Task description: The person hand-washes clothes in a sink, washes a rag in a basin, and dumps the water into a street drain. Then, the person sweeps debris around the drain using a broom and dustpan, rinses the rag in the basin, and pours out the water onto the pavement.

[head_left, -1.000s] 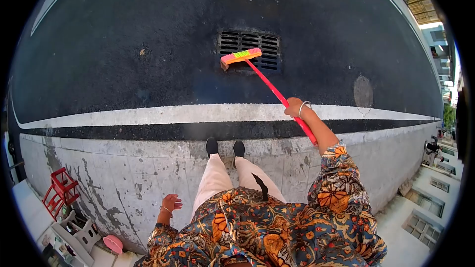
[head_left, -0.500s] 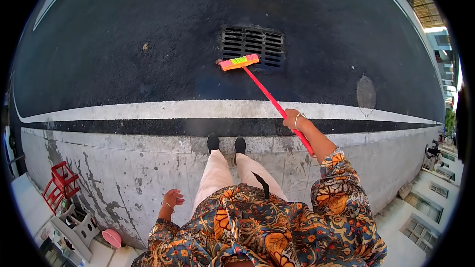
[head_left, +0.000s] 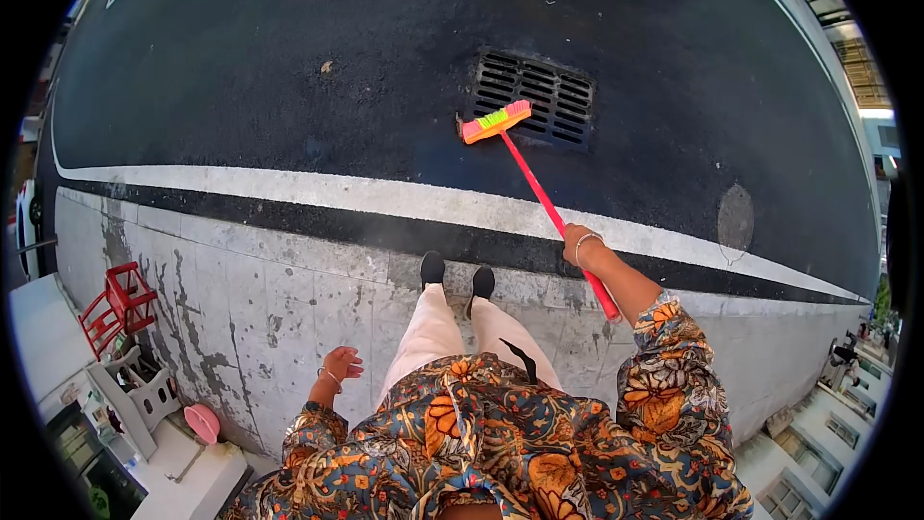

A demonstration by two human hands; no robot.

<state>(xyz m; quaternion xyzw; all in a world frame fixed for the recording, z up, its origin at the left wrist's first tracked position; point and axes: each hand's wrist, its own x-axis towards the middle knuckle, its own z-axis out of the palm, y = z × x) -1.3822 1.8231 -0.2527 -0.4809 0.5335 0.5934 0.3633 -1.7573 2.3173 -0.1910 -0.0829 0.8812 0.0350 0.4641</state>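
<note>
I see the broom (head_left: pixel 538 188) with its head over the near left corner of the grate (head_left: pixel 558 98). The right hand (head_left: pixel 580 243), on the grate's near side, is clamped around the broom's handle. The left hand (head_left: pixel 342 363), left of the grate and farther from it, hangs loosely, fingers half curled. A red chair (head_left: pixel 131 300) stands well left of the grate.

The red-handled broom (head_left: pixel 539 192) is held at a slant. Its orange head (head_left: pixel 499 129) is fitted with pink and yellow-green bristles (head_left: pixel 494 119) and is seen at the near left corner of the drain grate (head_left: pixel 549 87).
</note>
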